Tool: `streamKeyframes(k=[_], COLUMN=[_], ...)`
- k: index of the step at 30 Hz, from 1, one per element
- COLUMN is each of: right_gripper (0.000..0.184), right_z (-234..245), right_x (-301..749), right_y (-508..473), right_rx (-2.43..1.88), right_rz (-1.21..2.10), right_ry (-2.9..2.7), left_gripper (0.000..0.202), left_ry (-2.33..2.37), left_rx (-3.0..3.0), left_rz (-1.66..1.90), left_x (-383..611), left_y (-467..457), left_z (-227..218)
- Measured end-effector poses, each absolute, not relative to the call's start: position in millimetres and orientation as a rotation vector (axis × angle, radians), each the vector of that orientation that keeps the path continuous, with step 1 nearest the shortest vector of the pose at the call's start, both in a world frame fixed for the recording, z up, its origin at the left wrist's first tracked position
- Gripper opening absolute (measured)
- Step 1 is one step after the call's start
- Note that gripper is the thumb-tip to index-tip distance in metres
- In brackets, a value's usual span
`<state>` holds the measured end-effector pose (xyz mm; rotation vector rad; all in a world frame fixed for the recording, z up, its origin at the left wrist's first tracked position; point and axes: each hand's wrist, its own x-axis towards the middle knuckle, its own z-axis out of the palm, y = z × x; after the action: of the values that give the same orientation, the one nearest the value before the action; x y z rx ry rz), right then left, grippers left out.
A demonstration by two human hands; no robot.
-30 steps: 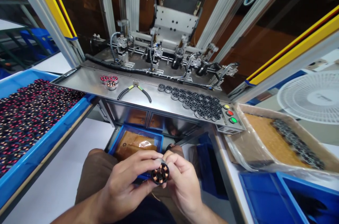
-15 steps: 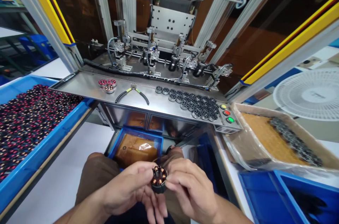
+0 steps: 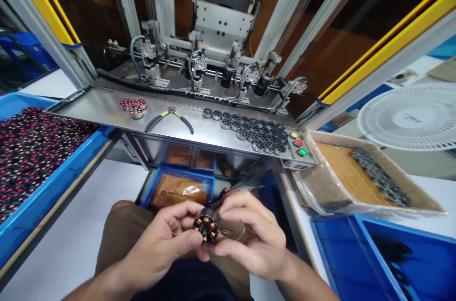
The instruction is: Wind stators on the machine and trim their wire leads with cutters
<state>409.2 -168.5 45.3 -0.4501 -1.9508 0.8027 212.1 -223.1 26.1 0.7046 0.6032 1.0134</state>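
Observation:
A wound motor stator [image 3: 205, 226], black with copper coils, is held above my lap, its open face tilted toward me. My left hand [image 3: 171, 234] grips its left side, thumb in front and fingers behind. My right hand [image 3: 251, 237] is closed around the right edge, fingertips at the top and thumb below. Thin loose copper wire [image 3: 235, 233] curves out beside the stator, between my right thumb and fingers. Whether the right fingertips pinch a wire end is hidden.
Wire cutters [image 3: 171, 118], three wound stators [image 3: 136, 110] and rows of bare stator cores [image 3: 256, 130] lie on the metal ledge. A machine [image 3: 213, 68] stands behind. Blue tray [image 3: 81, 158] of wound stators at left; lined carton [image 3: 331, 158], button box [image 3: 301, 151] and blue bin [image 3: 338, 253] at right.
The stator has turned over in my hands and moved slightly up and left. My right fingers have spread from a pinch to span its edge. The view has shifted slightly.

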Motion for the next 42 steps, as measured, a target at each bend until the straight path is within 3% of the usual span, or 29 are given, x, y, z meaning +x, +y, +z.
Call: streamKeyframes(k=[5, 13, 17, 20, 22, 25, 27, 30, 36, 38, 42], right_gripper=[0.027, 0.018, 0.017, 0.015, 0.014, 0.014, 0.014, 0.016, 0.014, 0.014, 0.016], right_z=[53.5, 58.0, 63.5, 69.4, 73.3, 79.1, 83.2, 88.2, 88.4, 86.9, 87.1], right_x=[401.6, 401.5, 398.8, 396.1, 395.5, 397.8, 400.3, 401.7, 396.0, 395.6, 398.5], right_y=[-168.9, -173.4, -178.3, -177.2, -175.0, -172.7, -173.0, -175.2, -175.4, -174.2, -172.8], right_rx=[-0.406, -0.431, -0.569, -0.552, -0.496, -0.457, -0.478, -0.572, -0.622, -0.558, -0.512], right_rz=[0.762, 0.586, 0.535, 0.59, 0.639, 0.678, 0.658, 0.6, 0.713, 0.765, 0.77], right_ry=[-1.944, -2.007, -2.003, -1.999, -2.011, -2.041, -2.06, -2.049, -1.909, -1.929, -1.985], left_gripper=[0.026, 0.022, 0.048, 0.053, 0.044, 0.054, 0.049, 0.02, 0.038, 0.037, 0.072], left_ry=[0.617, 0.605, 0.479, 0.396, 0.358, 0.234, 0.229, 0.404, 0.356, 0.331, 0.157], left_rx=[0.714, 0.739, 0.627, 0.567, 0.565, 0.626, 0.662, 0.692, 0.606, 0.594, 0.642], left_rz=[1.013, 1.034, 1.182, 1.318, 1.21, 0.791, 0.722, 0.999, 1.34, 1.146, 0.541], left_x=[211.9, 211.3, 211.2, 211.6, 213.1, 216.8, 219.0, 219.6, 217.2, 218.9, 222.0], left_y=[-223.4, -224.0, -222.8, -213.9, -205.8, -199.2, -201.1, -209.3, -207.0, -200.9, -197.5], left_z=[22.7, 18.0, 26.1, 32.1, 32.3, 27.6, 25.1, 27.0, 35.3, 34.0, 28.7])
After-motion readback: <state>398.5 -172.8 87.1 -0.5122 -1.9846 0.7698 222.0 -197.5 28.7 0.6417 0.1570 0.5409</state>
